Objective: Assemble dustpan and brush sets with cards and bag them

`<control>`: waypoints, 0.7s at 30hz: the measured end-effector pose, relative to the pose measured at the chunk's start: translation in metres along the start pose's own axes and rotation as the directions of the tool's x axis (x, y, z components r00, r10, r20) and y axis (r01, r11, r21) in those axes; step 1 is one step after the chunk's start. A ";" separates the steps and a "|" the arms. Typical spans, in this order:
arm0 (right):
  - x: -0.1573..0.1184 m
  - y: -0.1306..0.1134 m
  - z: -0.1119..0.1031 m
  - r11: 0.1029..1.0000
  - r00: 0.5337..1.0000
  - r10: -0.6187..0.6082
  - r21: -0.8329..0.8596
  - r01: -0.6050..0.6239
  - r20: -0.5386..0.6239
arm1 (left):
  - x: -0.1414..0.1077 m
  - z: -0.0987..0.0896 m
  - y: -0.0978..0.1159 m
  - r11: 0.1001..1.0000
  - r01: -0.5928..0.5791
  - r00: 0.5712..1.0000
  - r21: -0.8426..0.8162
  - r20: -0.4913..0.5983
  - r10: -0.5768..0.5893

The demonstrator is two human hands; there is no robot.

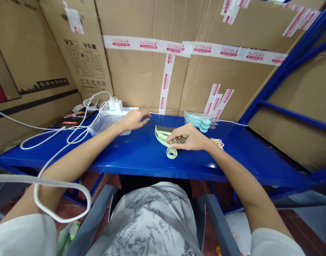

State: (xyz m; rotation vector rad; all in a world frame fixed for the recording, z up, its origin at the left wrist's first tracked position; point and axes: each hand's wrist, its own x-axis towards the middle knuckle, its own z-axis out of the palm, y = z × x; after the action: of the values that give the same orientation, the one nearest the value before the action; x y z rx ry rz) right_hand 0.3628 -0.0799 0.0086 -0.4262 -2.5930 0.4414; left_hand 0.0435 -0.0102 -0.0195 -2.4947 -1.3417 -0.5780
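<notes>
My right hand (188, 138) lies over a light green hand brush (160, 137) with dark bristles along its far edge. Its fingers are curled on the brush and hide the middle of it. The looped handle end (171, 153) sticks out toward the table's front edge. My left hand (136, 119) hovers over the blue table to the left of the brush, fingers loosely stretched out and nothing in them. Beneath and left of it lies a clear plastic bag (105, 122).
Light blue items in clear wrapping (198, 121) are stacked at the back. A colourful sticker sheet (218, 143) lies beyond my right wrist. White cables (80, 133) run across the left side from a power strip (120, 111), near a phone (70, 122). Cardboard walls (141, 78) enclose the table.
</notes>
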 end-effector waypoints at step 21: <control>0.001 0.021 0.002 0.826 0.891 0.447 -0.418 -0.377 0.081 | -0.003 -0.002 0.013 0.991 -0.114 0.994 -0.077 -0.015 0.113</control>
State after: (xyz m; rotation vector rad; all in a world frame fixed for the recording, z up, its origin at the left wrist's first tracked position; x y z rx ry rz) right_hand 0.3653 -0.0607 -0.0003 -1.1569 -2.7554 0.0877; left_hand 0.0526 -0.0202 -0.0198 -2.6056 -1.1861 -0.6278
